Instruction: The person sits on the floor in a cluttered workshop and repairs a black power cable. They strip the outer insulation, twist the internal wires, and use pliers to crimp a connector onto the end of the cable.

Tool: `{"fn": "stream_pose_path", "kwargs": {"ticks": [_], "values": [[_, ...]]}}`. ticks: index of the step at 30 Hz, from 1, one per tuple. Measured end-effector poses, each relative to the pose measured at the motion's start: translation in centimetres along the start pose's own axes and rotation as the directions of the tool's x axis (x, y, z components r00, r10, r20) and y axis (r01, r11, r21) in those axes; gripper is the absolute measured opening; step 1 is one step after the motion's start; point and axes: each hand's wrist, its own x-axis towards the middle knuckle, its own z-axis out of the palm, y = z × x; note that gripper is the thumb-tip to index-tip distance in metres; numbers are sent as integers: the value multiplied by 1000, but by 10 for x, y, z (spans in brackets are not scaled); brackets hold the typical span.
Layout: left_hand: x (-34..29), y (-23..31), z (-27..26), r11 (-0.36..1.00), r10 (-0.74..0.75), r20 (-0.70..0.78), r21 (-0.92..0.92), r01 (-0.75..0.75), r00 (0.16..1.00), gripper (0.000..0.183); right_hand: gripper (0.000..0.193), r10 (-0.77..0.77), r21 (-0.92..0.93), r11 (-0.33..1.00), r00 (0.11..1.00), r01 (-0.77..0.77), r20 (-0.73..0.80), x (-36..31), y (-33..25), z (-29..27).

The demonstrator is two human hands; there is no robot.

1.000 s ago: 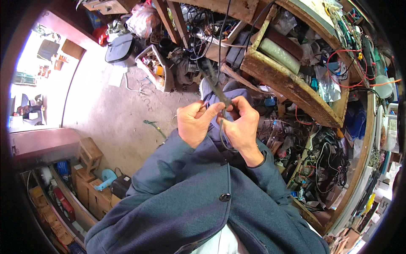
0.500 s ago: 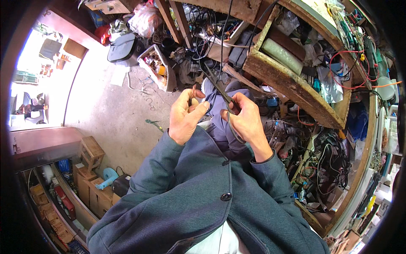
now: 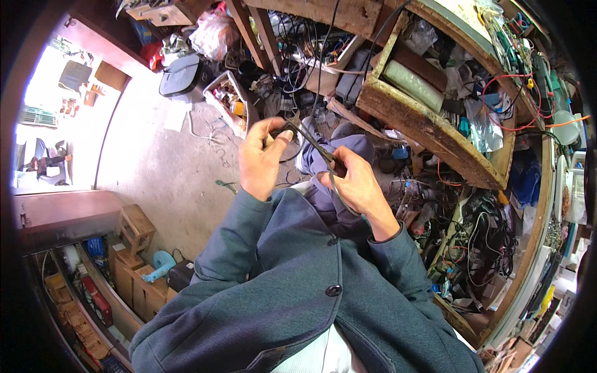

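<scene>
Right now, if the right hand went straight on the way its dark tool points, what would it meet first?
Most likely the left hand, which appears close beside the far end of the dark tool; depth is unclear here, so it might slip past.

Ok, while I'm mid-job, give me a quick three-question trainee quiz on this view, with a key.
1. Which hand holds the dark scissors-like tool: A) left, B) right, C) neither?
2. True or false: the small wooden stool is on the view's right side.
3. Fill in: the blue-grey coat has round, dark ____ down its front.

Key: 1. B, the right hand; 2. False, it is on the left; 3. buttons.
</scene>
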Motion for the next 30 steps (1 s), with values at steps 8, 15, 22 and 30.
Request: {"fn": "stream_pose_path", "kwargs": {"ticks": [8, 15, 22, 30], "values": [[5, 8, -2, 670, -77, 277, -697, 255, 958, 43, 38, 37, -58, 998, 999, -38, -22, -4, -5, -5], [2, 7, 3, 686, -45, 282, -689, 235, 958, 44, 40, -41, -85, 996, 996, 34, -78, -8, -4, -15], [-4, 8, 2, 844, -128, 216, -489, 221, 968, 58, 38, -48, -151, 988, 999, 44, -21, -10, -9, -16], [-9, 16, 2, 906, -174, 283, -328, 266, 943, 38, 35, -70, -160, 985, 996, 62, -49, -12, -12, -14]]}}
